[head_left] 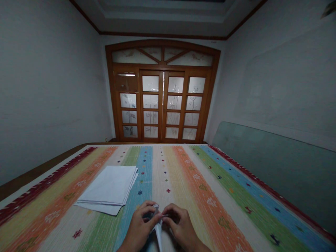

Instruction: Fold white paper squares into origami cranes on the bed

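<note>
Close to the table's front edge, my left hand (141, 224) and my right hand (181, 224) come together around a narrow piece of folded white paper (159, 235). Fingers and thumb of the left hand pinch its upper part, where a small folded end shows above. The right hand's thumb and fingertips pinch its right side. A pointed white part hangs down between the hands; the rest is hidden by the fingers. To the left lies a stack of white square paper sheets (109, 185), its edges slightly fanned and apart from both hands.
A striped, multicoloured cloth (210, 196) covers the table. A pale green panel (273, 161) stands along the right side. Beyond the table's far edge are wooden doors (162, 105) with frosted panes, between plain walls.
</note>
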The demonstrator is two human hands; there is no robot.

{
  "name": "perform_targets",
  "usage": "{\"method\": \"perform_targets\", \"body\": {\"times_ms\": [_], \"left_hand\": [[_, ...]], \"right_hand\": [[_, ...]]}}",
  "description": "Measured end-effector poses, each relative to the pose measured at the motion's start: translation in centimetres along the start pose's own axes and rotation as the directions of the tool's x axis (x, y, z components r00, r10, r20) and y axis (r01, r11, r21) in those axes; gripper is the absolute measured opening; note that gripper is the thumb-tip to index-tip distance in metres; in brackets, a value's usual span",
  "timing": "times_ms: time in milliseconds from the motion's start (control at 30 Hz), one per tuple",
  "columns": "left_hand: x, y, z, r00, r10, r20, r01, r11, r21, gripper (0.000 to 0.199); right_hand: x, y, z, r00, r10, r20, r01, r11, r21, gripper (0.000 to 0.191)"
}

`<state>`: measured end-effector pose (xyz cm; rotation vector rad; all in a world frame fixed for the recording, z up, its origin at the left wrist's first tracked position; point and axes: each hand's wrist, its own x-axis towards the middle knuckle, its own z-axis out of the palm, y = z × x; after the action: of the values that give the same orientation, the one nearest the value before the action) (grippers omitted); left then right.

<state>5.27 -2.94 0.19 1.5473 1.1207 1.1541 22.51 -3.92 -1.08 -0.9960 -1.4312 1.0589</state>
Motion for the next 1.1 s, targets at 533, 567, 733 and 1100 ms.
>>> {"method": "perform_targets", "body": {"times_ms": [533, 567, 733, 1100], "left_hand": [[0.4, -0.6, 0.1, 0.995, 0.092, 0.025, -0.091, 0.994, -0.053, 0.038], [0.4, -0.6, 0.1, 0.995, 0.095, 0.026, -0.094, 0.994, -0.051, 0.037], [0.4, -0.5, 0.1, 0.994, 0.11, 0.02, -0.109, 0.993, -0.033, 0.035], [0.2, -0.1, 0.0, 0.993, 0.122, -0.013, -0.121, 0.991, 0.055, 0.039]], "right_hand": [[-0.1, 0.6, -1.2, 0.977, -0.211, 0.025, 0.206, 0.909, -0.362, 0.026], [-0.2, 0.6, -1.2, 0.977, -0.21, 0.026, 0.204, 0.902, -0.38, 0.027], [-0.2, 0.4, -1.1, 0.978, -0.197, 0.067, 0.206, 0.871, -0.446, 0.029], [-0.3, 0.4, -0.8, 0.965, -0.204, 0.168, 0.261, 0.832, -0.49, 0.028]]}}
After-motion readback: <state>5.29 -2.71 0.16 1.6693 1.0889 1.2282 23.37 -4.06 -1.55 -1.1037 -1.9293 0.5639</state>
